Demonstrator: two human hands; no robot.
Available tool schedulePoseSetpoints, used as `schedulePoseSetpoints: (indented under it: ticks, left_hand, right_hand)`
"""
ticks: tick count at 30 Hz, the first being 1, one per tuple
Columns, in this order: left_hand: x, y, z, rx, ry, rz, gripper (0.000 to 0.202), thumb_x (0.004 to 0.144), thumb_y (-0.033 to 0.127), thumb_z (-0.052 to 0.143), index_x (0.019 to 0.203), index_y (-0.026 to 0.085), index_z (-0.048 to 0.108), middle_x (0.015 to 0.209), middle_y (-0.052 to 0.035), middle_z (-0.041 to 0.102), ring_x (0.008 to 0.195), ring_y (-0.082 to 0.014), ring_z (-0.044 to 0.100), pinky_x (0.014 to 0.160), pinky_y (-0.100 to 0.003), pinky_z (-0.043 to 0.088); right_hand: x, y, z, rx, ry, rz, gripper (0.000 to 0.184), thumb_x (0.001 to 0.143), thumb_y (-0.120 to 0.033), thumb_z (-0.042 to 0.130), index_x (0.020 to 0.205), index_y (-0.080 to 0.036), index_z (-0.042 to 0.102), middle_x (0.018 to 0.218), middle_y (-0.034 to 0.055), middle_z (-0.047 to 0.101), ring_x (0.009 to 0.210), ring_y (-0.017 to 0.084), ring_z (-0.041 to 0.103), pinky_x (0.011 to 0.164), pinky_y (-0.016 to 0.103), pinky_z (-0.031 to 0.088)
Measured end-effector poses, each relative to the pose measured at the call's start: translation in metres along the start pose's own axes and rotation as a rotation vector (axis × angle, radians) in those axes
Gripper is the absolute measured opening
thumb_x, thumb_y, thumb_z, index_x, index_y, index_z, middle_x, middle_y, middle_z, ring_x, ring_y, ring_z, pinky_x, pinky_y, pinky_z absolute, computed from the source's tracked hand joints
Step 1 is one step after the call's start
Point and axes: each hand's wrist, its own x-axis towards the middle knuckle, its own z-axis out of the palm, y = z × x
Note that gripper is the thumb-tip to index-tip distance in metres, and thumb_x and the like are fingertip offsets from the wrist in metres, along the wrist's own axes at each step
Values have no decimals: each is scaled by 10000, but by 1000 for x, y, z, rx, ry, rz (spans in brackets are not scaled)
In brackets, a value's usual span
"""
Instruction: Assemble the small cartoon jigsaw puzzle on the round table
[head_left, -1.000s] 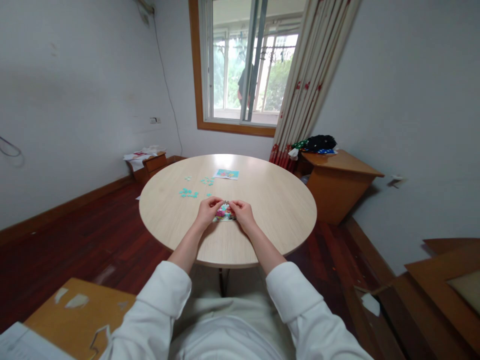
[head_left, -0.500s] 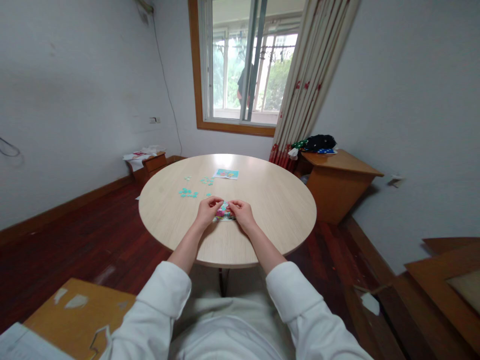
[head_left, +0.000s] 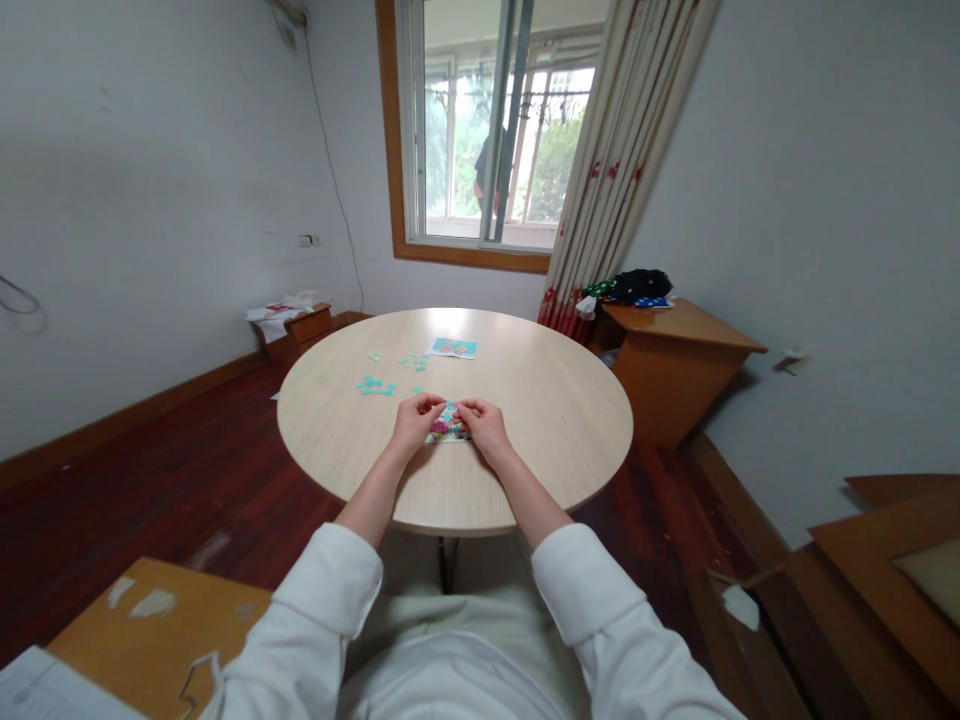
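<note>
A partly assembled jigsaw puzzle (head_left: 448, 428), pink and multicoloured, lies near the front of the round table (head_left: 555, 430). My left hand (head_left: 416, 420) is at its left side, thumb and forefinger pinched together over the upper edge. From the right, my right hand (head_left: 484, 422) mirrors it with its fingers closed in a pinch. A small teal puzzle piece (head_left: 450, 405) shows between the two sets of fingertips, partly hidden by them. Loose teal puzzle pieces (head_left: 376, 386) lie beyond my left hand, with paler pieces (head_left: 413, 361) farther back.
A picture sheet (head_left: 452, 348) lies toward the table's far side. Beyond the table are a window (head_left: 487, 130) and a curtain (head_left: 607, 170); a person stands outside. A wooden desk (head_left: 675, 350) with dark cloth is at right, and a brown board (head_left: 150, 610) at lower left.
</note>
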Motion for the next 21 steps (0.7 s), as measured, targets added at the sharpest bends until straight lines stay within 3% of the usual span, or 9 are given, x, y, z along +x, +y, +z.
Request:
schedulePoseSetpoints:
  ticks: [21]
  left_hand:
    - [-1,4,0,-9,-19,-8,183,599,294,674,691,136,669,670,-35,635,575,-118,532,565,-247,413]
  right_hand:
    - [1,-1,0,-44,7,-12,276,551,-356,695,714,-159,590,562,-14,612,525,102,557,495,205,400]
